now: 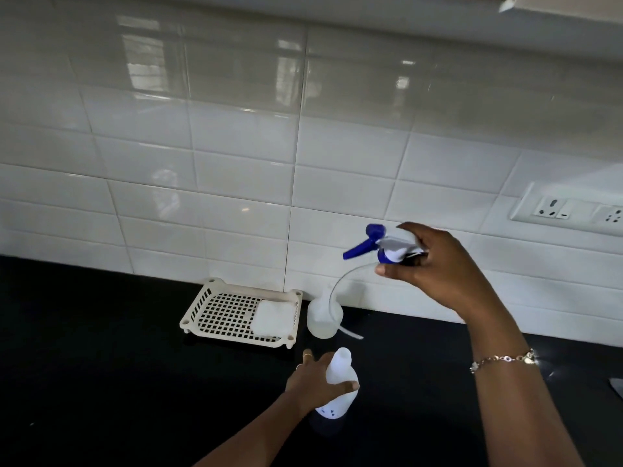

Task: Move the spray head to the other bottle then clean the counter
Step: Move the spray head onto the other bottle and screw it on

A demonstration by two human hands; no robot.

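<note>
We see the right hand (435, 264) raised, fingers curled round the spray head (387, 244), above the left hand (312, 379) gripping a bottle (337, 382).

white wall socket plate (573, 210): running off the right edge
translucent near bottle (338, 382): base fading into the black bench (101, 365)
grey object (617, 387): being cropped, unidentifiable

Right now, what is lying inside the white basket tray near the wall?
A white folded cloth or sponge lies at the right end of the basket tray. What is under the cloth is covered.
</note>
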